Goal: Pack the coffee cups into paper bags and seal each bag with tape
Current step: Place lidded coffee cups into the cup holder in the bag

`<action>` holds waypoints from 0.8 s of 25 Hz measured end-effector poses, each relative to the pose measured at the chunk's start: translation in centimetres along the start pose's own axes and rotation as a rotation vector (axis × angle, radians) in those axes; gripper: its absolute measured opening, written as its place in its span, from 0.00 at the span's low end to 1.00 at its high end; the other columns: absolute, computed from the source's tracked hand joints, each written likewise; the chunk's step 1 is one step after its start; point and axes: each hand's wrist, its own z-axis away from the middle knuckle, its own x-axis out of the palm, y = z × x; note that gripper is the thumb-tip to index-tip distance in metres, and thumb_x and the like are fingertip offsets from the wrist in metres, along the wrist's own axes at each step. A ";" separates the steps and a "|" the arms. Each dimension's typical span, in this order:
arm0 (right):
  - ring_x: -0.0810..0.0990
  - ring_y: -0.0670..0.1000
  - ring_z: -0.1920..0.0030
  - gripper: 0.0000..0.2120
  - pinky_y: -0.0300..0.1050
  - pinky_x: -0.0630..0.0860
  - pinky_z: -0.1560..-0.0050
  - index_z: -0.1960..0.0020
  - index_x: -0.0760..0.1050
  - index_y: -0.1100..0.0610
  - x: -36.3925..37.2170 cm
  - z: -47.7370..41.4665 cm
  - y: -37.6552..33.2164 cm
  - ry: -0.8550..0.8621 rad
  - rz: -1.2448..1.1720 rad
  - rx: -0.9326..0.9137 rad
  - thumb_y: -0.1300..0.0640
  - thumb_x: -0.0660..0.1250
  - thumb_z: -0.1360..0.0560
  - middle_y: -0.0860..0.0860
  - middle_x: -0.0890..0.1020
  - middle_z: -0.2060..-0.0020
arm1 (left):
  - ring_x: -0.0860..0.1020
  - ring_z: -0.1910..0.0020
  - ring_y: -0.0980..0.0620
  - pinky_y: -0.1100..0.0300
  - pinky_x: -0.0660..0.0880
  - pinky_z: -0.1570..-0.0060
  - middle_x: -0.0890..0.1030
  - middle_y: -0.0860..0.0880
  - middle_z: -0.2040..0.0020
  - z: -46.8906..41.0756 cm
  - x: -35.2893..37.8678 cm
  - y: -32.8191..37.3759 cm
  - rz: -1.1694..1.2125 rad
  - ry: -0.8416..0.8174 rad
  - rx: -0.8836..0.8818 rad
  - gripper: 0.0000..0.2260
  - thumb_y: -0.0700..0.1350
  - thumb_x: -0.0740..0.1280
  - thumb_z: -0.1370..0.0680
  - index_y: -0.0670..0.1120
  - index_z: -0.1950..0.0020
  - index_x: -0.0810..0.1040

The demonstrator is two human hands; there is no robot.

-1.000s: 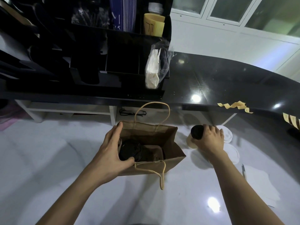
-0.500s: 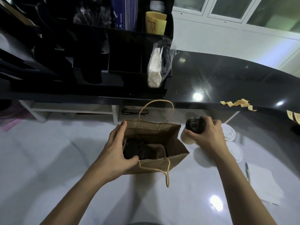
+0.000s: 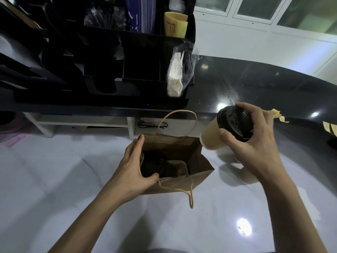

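Note:
A brown paper bag [image 3: 182, 183] with twine handles stands open on the white counter. One coffee cup with a black lid [image 3: 155, 166] sits inside it on the left. My left hand [image 3: 134, 167] holds the bag's left rim, thumb over the near edge, keeping the mouth wide. My right hand [image 3: 255, 143] grips a tan coffee cup [image 3: 212, 137] by its black lid, lifted off the counter and tilted, just right of the bag's top corner. Strips of tan tape [image 3: 278, 115] hang from the black upper counter edge behind that hand.
A black organiser [image 3: 113, 57] with sleeves, straws and a plastic bag of white cutlery [image 3: 176, 77] stands on the raised black counter [image 3: 255, 84]. More tape strips [image 3: 330, 127] hang at far right. Another cup [image 3: 246, 177] lies under my right wrist. Eyeglasses [image 3: 152, 124] lie behind the bag.
My right hand has lifted the lidded cup off the counter and brought it up and toward the bag. My left hand stays on the bag's rim.

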 end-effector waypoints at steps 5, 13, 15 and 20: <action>0.71 0.33 0.40 0.32 0.21 0.68 0.47 0.32 0.68 0.38 1.1 0.8 -1.5 -0.187 -0.121 -0.035 0.42 0.72 0.35 0.43 0.68 0.40 | 0.60 0.23 0.47 0.48 0.68 0.28 0.47 0.64 0.22 0.0 0.0 -0.2 0.015 -0.003 0.008 0.51 0.50 0.76 0.27 0.62 0.20 0.39; 0.73 0.40 0.42 0.33 0.32 0.74 0.46 0.30 0.65 0.39 5.8 1.7 -1.5 -0.542 0.025 -0.030 0.48 0.76 0.30 0.43 0.66 0.39 | 0.60 0.23 0.49 0.48 0.69 0.28 0.46 0.64 0.22 0.0 -0.1 -0.2 0.012 0.000 0.008 0.52 0.51 0.76 0.28 0.62 0.20 0.40; 0.73 0.45 0.43 0.34 0.33 0.75 0.47 0.29 0.63 0.40 6.4 1.8 -1.1 -0.575 0.115 -0.037 0.46 0.75 0.30 0.44 0.64 0.38 | 0.60 0.24 0.49 0.47 0.70 0.30 0.46 0.65 0.22 0.1 -0.1 -0.2 0.017 0.003 0.013 0.51 0.51 0.75 0.28 0.63 0.20 0.40; 0.73 0.50 0.44 0.34 0.34 0.76 0.54 0.29 0.62 0.42 6.1 1.2 -0.1 -0.634 0.308 -0.014 0.45 0.74 0.30 0.45 0.63 0.39 | 0.59 0.23 0.50 0.50 0.71 0.30 0.45 0.67 0.23 0.2 0.0 -0.1 0.012 0.015 0.023 0.51 0.52 0.75 0.27 0.63 0.20 0.39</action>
